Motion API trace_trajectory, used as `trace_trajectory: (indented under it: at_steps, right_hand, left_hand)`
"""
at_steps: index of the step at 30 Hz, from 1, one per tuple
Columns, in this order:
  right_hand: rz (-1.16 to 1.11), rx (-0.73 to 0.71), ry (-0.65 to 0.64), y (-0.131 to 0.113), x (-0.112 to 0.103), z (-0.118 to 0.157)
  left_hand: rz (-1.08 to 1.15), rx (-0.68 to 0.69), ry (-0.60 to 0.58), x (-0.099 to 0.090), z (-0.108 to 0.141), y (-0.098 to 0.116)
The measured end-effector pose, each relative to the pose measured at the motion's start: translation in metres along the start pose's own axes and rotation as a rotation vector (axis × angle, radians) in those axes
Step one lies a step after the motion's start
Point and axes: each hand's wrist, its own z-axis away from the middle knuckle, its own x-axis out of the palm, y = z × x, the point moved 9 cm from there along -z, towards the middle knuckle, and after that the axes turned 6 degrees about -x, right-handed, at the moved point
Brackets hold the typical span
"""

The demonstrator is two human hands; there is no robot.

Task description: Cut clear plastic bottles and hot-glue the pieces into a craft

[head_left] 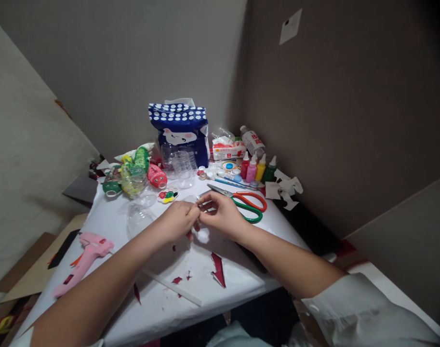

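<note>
Over the middle of the table, my left hand (180, 218) and my right hand (221, 215) meet at the fingertips. Both are closed in a pinch, and whatever sits between them is mostly hidden; a small pale or clear bit shows above the fingertips. Just below the fingers is a white, soft-looking blob (203, 235). Beyond my right hand lie large scissors (246, 202) with one orange and one green handle loop. A clear plastic bottle piece (139, 219) lies behind my left forearm, and a paint palette (167, 195) is farther back.
A pink glue gun (87, 260) lies at the left, a glue stick (172, 288) and dark red scraps (218, 271) in front. Paint bottles (251, 168), brushes (232, 181), a blue bag (180, 135), painted bottles (157, 176) and torn white paper (285, 188) line the back.
</note>
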Motion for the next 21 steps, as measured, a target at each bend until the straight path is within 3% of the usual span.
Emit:
trace_trajectory:
  at_steps: [8,14,21]
  right_hand:
    - [-0.022,0.032,0.028,0.009,-0.004,-0.003]
    - [-0.155,0.03,0.077,0.008,-0.011,-0.006]
    - [-0.261,-0.035,-0.003,-0.006,-0.008,-0.006]
  left_hand:
    - [-0.066,0.033,0.048,-0.002,-0.004,-0.004]
    - [0.044,0.001,0.127,-0.008,-0.01,-0.012]
    - [0.158,-0.055,0.104,-0.016,-0.003,-0.009]
